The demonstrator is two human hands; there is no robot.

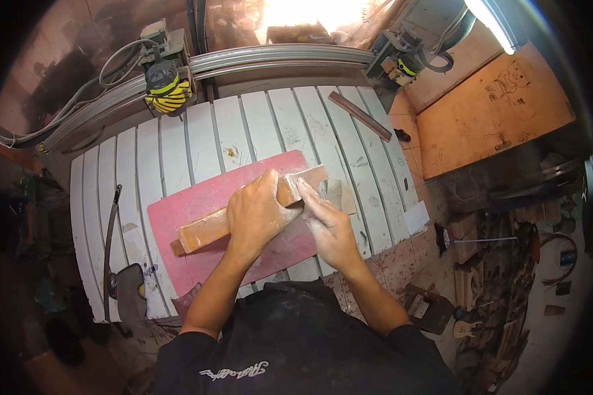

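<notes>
Your left hand (pixel 257 214) presses the wood block (pixel 244 210) onto the red board (pixel 197 197) so it stays put; your right hand (pixel 326 224) pinches sandpaper (pixel 308 187) against it.

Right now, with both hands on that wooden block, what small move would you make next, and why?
Probably a short stroke of the right hand along the end of the wooden block. The left hand already presses the block down on the red board, and the right fingers rest on the block's pale, dusty end, seemingly over a small sheet.

Orange-brown wood block (pixel 207 230); red board (pixel 197 197); white slatted table (pixel 270 118).
</notes>
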